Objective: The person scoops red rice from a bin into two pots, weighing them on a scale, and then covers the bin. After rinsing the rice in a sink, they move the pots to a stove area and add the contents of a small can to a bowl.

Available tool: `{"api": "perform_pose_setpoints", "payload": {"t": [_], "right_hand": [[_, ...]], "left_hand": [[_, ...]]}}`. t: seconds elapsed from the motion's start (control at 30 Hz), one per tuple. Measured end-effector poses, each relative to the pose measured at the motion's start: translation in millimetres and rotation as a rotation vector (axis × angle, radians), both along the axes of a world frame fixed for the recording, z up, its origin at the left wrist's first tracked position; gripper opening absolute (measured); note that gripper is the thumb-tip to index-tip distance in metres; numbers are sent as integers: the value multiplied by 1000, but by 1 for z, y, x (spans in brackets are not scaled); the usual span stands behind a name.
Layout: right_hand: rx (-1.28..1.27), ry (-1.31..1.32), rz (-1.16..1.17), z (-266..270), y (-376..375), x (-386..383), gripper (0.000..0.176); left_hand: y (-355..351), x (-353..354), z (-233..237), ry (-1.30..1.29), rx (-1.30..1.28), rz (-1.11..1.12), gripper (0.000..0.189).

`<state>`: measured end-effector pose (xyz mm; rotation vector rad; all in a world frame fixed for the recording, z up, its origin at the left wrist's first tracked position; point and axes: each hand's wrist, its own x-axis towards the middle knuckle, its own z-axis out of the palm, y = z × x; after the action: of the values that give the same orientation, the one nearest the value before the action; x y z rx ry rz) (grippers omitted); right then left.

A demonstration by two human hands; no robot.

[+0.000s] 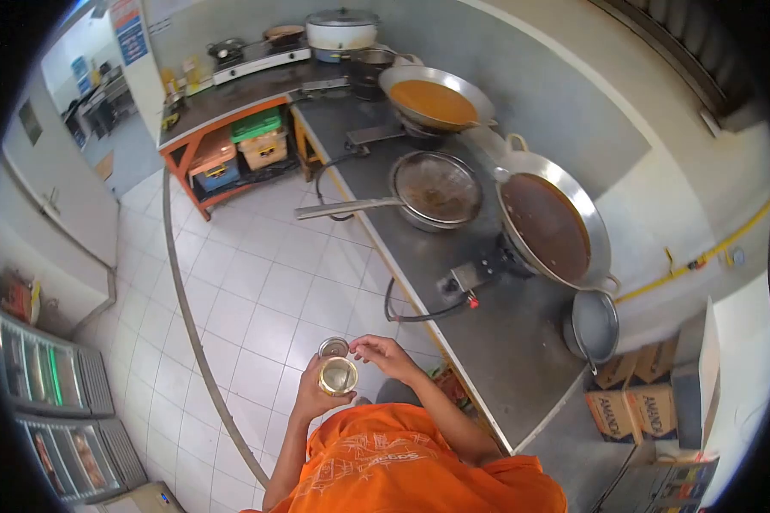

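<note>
My left hand is wrapped round a small round container with a yellowish rim, its open top facing up and a pale content inside. A thin utensil seems to stand in it, too small to make out well. Beside the container's far edge is a round metallic lid. My right hand is at the container's right, fingers pinched together near the lid; what they hold, if anything, is too small to tell. Both hands are over the tiled floor, in front of an orange shirt.
Along the right, the dark counter bears a wok of orange liquid, a wok of dark brown liquid, a strainer over a bowl and a grey pot. Black hoses and a burner valve are near its edge.
</note>
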<state>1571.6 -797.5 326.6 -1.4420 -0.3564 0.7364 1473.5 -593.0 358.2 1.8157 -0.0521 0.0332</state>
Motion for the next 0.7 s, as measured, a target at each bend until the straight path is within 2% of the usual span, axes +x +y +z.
{"api": "perform_pose_setpoints", "payload": {"t": [0.13, 0.2, 0.3, 0.37, 0.43, 0.47, 0.5, 0.57, 0.6, 0.67, 0.7], "right_hand": [[-5, 51, 73, 4, 56, 25, 27], [-25, 132, 99, -6, 89, 42, 28], [-29, 223, 119, -20, 148, 73, 28], [-23, 244, 154, -27, 186, 98, 28], [100, 235, 246, -30, 230, 129, 24], [111, 230, 194, -26, 255, 142, 18], [117, 254, 258, -17, 283, 157, 18], [175, -138, 139, 6, 344, 188, 16], [179, -112, 182, 29, 375, 205, 16], [169, -697, 262, 80, 434, 233, 16], [179, -691, 299, 97, 462, 241, 16]], "left_hand": [[45, 7, -4, 70, -63, 100, 60], [68, 15, -5, 126, -204, 135, 61], [116, 35, -18, 140, -148, 145, 63], [150, 57, -24, 145, -206, 171, 65], [187, 85, -19, 86, -223, 159, 65], [206, 100, -18, 55, -196, 212, 67], [224, 116, -17, 69, -183, 278, 67], [269, 144, -13, -81, -86, 485, 69], [297, 155, -6, -61, -80, 530, 69], [352, 177, 6, 200, -235, 567, 62], [374, 190, 28, 147, -153, 659, 57]]}}
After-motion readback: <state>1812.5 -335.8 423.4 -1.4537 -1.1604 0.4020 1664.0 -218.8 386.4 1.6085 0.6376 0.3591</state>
